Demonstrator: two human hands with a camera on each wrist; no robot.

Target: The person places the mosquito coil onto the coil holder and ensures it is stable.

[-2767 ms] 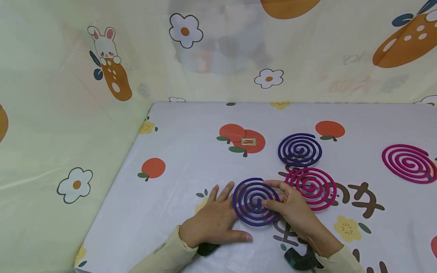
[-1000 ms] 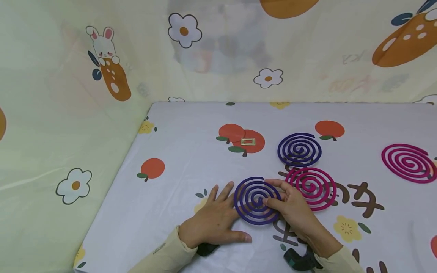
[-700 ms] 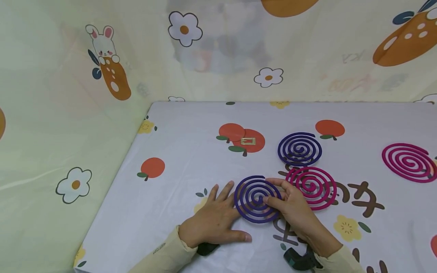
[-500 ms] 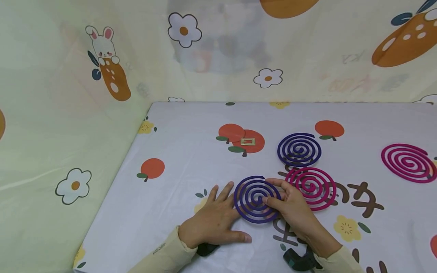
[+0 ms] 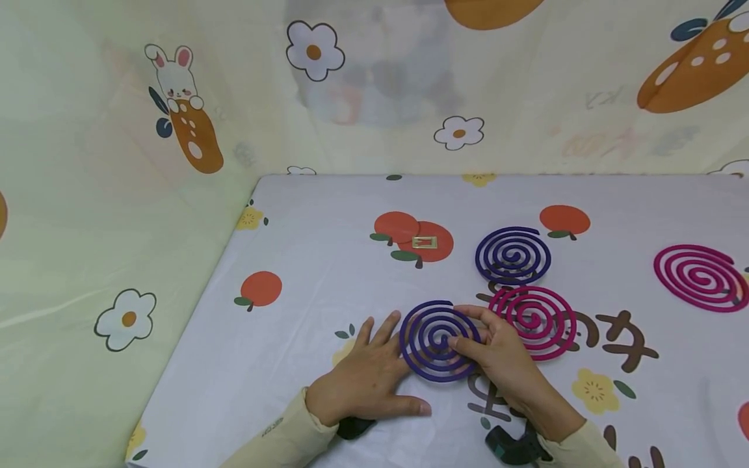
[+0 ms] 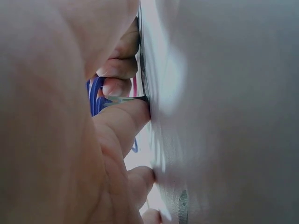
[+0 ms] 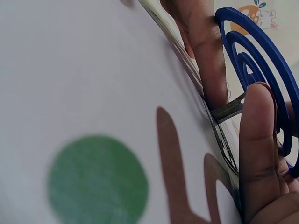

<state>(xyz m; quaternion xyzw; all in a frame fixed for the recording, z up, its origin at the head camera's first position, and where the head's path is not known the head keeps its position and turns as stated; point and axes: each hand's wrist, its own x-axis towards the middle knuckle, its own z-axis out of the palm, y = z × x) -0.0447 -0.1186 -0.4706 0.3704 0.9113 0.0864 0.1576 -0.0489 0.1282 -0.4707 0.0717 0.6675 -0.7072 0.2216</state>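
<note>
My right hand (image 5: 506, 354) pinches a dark blue mosquito coil (image 5: 440, 379), thumb near its centre. The coil is held tilted over the fingers of my left hand (image 5: 364, 377), which lies palm down on the cloth with fingers spread. In the right wrist view, a thin metal stand (image 7: 229, 110) runs from a left fingertip towards the middle of the blue coil (image 7: 278, 58). From the left wrist view, that fingertip seems to press the stand's base on the table; whether its tip sits in the coil I cannot tell.
Behind lies another blue coil (image 5: 513, 255), with a pink coil (image 5: 531, 318) just beside my right hand. A second pink coil (image 5: 704, 279) lies far right. A small gold metal stand (image 5: 424, 242) rests flat on the printed cloth (image 5: 316, 234). Patterned curtains hang behind and left.
The blue coil and the right fingers have shifted only slightly, a little away from me. My left hand stays in place, and the other coils have not moved.
</note>
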